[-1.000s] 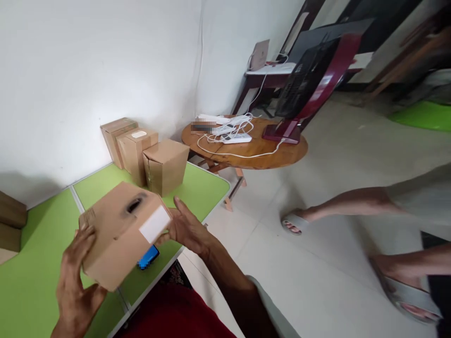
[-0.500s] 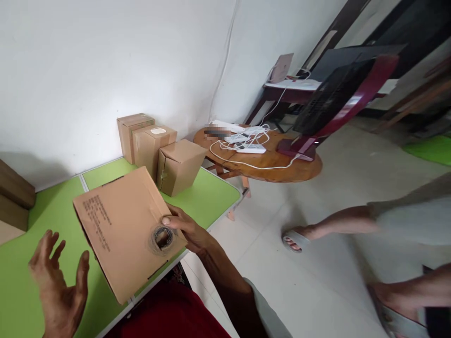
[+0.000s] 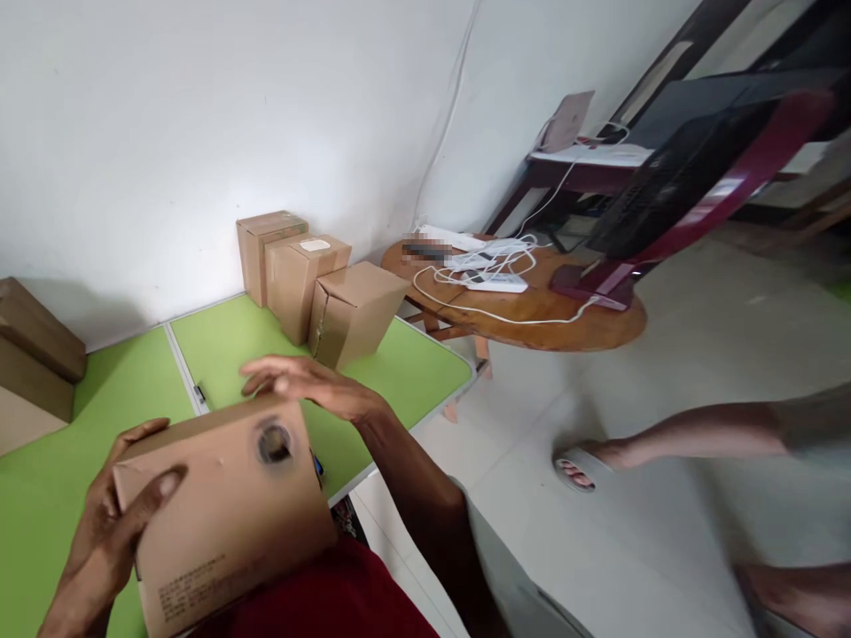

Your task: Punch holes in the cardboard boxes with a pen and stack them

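My left hand [image 3: 110,523] grips a brown cardboard box [image 3: 219,523] at its left end, the thumb pressed on the face towards me and fingers along the top edge. The box is tilted at the near table edge, against my red clothing, with printed text low on this face. Near its upper right corner is a dark round spot [image 3: 275,443] with a blurred grey ring; I cannot tell whether it is a hole or a roll. My right hand [image 3: 299,385] is open over the far top edge, fingers stretched leftward. Whether it touches the box is unclear.
Several brown boxes [image 3: 359,310] stand on the green folding table [image 3: 412,377], some near the wall, others [image 3: 33,372] far left. A wooden table [image 3: 572,332] holds tangled white cables [image 3: 492,266] and a dark red monitor stand [image 3: 598,288]. Another person's sandalled foot [image 3: 578,470] is at right.
The box has turned anticlockwise and tipped towards me. My left hand, apart from it before, now grips it. My right hand has let go of the corner and moved up to the far edge.
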The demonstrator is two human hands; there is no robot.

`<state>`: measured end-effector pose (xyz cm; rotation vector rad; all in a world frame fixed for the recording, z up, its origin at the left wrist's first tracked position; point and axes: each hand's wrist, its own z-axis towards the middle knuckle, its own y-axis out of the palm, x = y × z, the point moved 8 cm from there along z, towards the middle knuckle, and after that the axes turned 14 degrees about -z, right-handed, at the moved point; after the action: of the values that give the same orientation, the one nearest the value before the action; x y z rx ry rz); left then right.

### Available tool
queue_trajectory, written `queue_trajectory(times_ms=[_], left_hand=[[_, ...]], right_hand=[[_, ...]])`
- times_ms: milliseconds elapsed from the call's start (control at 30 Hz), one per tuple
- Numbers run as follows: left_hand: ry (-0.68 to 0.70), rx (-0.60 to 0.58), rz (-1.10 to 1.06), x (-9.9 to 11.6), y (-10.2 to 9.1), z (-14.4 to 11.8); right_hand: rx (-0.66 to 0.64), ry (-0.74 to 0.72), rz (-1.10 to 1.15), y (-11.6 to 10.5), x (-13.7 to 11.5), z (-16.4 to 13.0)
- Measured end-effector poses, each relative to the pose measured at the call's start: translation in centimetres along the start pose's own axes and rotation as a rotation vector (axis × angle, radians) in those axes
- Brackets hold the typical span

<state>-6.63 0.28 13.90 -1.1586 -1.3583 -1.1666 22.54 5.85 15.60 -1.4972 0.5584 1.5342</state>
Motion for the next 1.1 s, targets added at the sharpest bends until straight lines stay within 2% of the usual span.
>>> queue_trajectory(times_ms=[67, 100, 167, 200, 267, 333, 400, 500, 567, 633, 700, 800, 900, 967, 1100], left_hand=[[-0.022, 0.22, -0.191, -1.4, -1.5, -0.5], [-0.011, 0.323, -0.276, -2.1, -1.9, -1.0], [0.058, 0.491, -0.388, -3.1, -2.0, -2.1], [0.099, 0.543, -0.412, -3.5, -1.7, -2.7], [0.173, 0.588, -0.403, -4.2, -1.3, -3.8], [0.213, 0.555, -0.333, -5.0, -1.3, -4.6], [0.221, 0.474, -0.252, -5.7, -2.3, -5.1], [0.133, 0.282, -0.183, -6.4, -3.8, -5.3], [0.088, 0.171, -0.157, -6.0, -4.0, -5.5], [0.058, 0.078, -0.093, -4.9, -3.0, -5.7], [0.01, 0.035, -0.015, -4.1, -1.3, -5.8], [-0.04, 0.069, 0.002, -3.5, 0.6, -6.1], [-0.045, 0.124, -0.049, -3.6, 1.1, -6.3], [-0.03, 0.186, -0.07, -3.8, 0.5, -6.5], [0.015, 0.297, -0.06, -3.9, -1.1, -6.9]], right_hand=[[0.167, 0.013, 0.168, -0.4, 1.9, -1.0], [0.209, 0.038, 0.232, 0.2, 2.9, -1.4], [0.243, 0.107, 0.333, 2.8, 4.8, -1.7], [0.271, 0.143, 0.383, 4.3, 5.6, -1.6], [0.433, 0.218, 0.497, 6.5, 7.1, -1.4], [0.627, 0.267, 0.605, 7.6, 8.0, -1.2], [0.707, 0.271, 0.641, 7.6, 8.0, -0.9], [0.601, 0.266, 0.569, 6.5, 6.7, -0.4], [0.486, 0.273, 0.506, 6.2, 5.8, -0.3], [0.387, 0.279, 0.443, 6.6, 5.1, -0.4], [0.318, 0.29, 0.389, 7.4, 4.8, -0.5], [0.279, 0.308, 0.358, 8.5, 5.0, -0.7], [0.285, 0.304, 0.313, 8.9, 5.3, -0.8], [0.355, 0.292, 0.199, 8.5, 5.4, -1.1], [0.6, 0.203, -0.088, 7.6, 4.6, -2.0]])
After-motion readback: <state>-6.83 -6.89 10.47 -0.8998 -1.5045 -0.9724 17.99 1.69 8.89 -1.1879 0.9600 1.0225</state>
